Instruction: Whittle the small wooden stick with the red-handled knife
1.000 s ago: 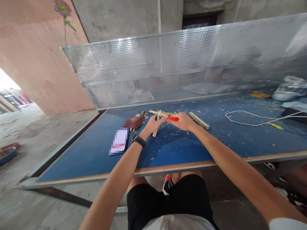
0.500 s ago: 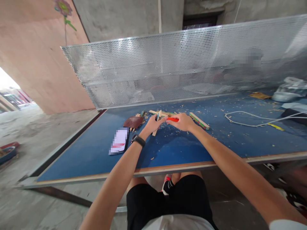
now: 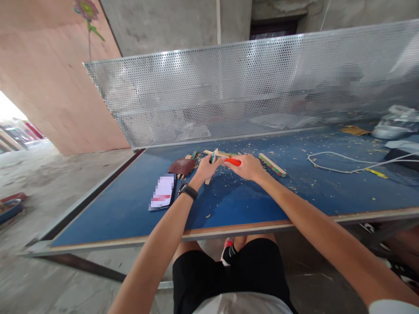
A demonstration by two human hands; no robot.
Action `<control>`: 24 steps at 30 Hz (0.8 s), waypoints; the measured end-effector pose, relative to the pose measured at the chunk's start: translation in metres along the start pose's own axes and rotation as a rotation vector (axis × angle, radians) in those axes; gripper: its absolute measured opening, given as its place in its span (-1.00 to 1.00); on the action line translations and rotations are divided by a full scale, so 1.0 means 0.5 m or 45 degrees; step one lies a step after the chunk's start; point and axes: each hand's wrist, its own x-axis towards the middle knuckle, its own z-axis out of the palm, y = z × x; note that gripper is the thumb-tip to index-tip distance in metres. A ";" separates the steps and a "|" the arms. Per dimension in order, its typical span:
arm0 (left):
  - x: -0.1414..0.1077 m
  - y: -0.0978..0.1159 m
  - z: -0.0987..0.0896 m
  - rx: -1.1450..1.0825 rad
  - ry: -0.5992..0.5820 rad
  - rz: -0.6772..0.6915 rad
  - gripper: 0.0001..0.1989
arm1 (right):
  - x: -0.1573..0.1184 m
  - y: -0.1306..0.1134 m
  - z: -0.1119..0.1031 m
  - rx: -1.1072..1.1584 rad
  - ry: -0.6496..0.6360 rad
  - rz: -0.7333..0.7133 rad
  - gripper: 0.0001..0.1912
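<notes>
Gripping the wooden stick, my left hand is the nearer one; the stick lies just left of my right hand, above the bench. My right hand is closed around the red tool, which lies crosswise between the hands, toward the stick. The stick's long axis runs fore and aft: its far tip points away beyond my left hand, leaning slightly right.

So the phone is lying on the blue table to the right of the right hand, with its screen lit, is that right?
Not quite: the head view shows the phone lying left of the left hand, on the blue table, screen lit.
</notes>
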 end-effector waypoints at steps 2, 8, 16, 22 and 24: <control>-0.003 0.002 0.002 0.021 0.028 -0.002 -0.65 | 0.001 -0.002 -0.001 0.012 0.010 0.009 -0.34; -0.003 -0.005 0.005 0.049 -0.040 0.019 -0.61 | 0.002 0.012 -0.018 0.160 -0.111 -0.026 -0.38; 0.004 -0.012 0.005 0.097 -0.091 -0.001 -0.57 | 0.004 0.027 -0.018 0.221 -0.163 -0.087 -0.44; -0.002 -0.001 0.003 0.079 -0.104 -0.016 -0.58 | 0.004 0.032 -0.015 0.250 -0.192 -0.104 -0.43; -0.004 0.003 0.003 0.077 -0.111 -0.019 -0.58 | 0.004 0.034 -0.015 0.255 -0.203 -0.119 -0.43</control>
